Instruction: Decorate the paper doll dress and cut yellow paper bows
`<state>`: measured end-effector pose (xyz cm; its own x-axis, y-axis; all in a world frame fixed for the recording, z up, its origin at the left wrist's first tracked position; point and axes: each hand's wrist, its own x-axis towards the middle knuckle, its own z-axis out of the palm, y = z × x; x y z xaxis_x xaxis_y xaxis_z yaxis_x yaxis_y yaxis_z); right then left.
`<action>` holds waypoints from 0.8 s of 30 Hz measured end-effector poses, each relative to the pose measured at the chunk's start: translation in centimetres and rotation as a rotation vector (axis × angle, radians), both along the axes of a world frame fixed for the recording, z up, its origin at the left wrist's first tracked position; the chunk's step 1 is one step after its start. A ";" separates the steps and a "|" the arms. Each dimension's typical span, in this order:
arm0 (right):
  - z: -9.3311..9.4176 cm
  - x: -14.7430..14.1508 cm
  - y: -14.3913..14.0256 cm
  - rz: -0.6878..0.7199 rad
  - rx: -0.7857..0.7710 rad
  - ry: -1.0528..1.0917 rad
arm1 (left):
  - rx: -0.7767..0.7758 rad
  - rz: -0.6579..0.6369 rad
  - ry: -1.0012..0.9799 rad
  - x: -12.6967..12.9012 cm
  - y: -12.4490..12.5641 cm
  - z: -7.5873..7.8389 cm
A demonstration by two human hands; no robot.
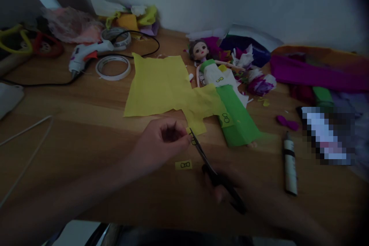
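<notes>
Scissors with black handles and dark blades (pixel 215 173) are at work over the wooden table (pixel 86 107), seen from the head camera looking down. The person's right hand (pixel 230 192), dim and blurred in the low light, is closed through the handles near the lower edge of the view, with the blades pointing up and left. Their tips meet a small scrap of yellow paper (pixel 192 139) pinched between the fingertips of the left hand (pixel 161 142), which is curled tight around that scrap just above the tabletop. How far apart the blades stand I cannot tell.

Just below the left hand, a tiny yellow paper slip with a bow drawn in black (pixel 183 165) lies flat on the wood. Beyond the hands spreads a large sheet of yellow crepe paper (pixel 161 84), its lower edge cut into steps. Touching its right side lies a small doll with dark hair (pixel 201 52), dressed in white and a long green paper skirt (pixel 238 119).

A white marker with a black cap (pixel 290 167) rests to the right, well apart from the scissors. At the far left sit a white hot glue gun (pixel 86 55) and a roll of white tape (pixel 113 67). Purple and orange paper sheets (pixel 311 71) pile up at the far right.
</notes>
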<state>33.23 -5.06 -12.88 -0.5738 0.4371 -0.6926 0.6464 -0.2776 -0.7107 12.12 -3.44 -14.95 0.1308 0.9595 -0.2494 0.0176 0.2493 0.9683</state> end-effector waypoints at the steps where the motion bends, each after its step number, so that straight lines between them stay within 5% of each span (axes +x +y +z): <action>1: 0.0 0.0 0.0 0.003 0.004 -0.004 | 0.002 0.001 0.002 0.0 0.0 0.0; 24: -0.1 0.0 -0.3 0.010 0.059 -0.004 | -0.017 -0.007 -0.057 -0.2 0.0 -0.4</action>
<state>33.27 -5.33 -13.03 -0.5754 0.4714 -0.6683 0.6517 -0.2294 -0.7229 11.96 -3.42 -15.30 0.1518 0.9542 -0.2578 -0.0361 0.2660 0.9633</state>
